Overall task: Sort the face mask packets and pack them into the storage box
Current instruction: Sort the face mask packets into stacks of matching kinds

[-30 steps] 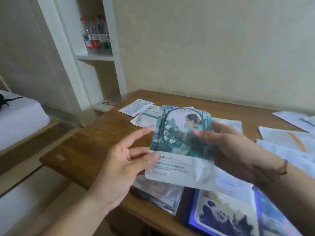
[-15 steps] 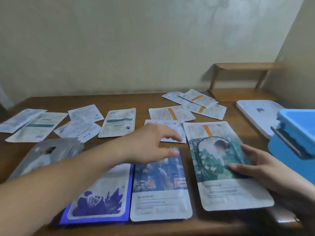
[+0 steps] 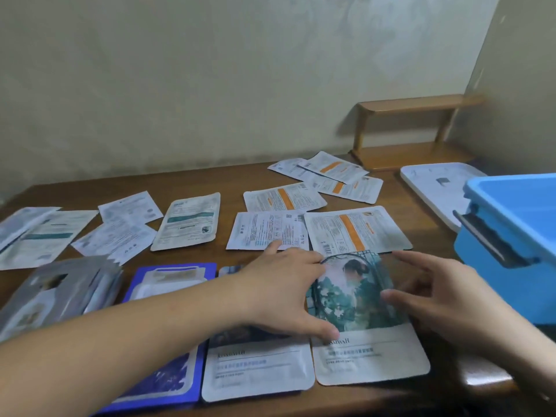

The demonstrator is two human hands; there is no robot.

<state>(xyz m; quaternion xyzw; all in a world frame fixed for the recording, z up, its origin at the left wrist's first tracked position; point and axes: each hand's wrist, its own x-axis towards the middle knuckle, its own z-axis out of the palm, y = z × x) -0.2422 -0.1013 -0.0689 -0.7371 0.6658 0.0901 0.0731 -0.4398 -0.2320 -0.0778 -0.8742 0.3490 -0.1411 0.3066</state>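
My left hand (image 3: 285,291) lies flat, fingers straight, on the green mask packet (image 3: 365,320); my right hand (image 3: 442,293) hovers spread at its 3 o'clock edge. The blue storage box (image 3: 517,236) sits at 2 o'clock.

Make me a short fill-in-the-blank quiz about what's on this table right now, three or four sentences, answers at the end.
1. The storage box at the table's right edge is coloured ____.
2. Both hands reach over the packet with the green garden picture, which lies on the ____.
3. The left hand and right hand each have their fingers ____, not curled round anything.
4. The scattered packets near the wall, such as one, carry a stripe coloured ____.

Missing words: blue; table; straight; orange
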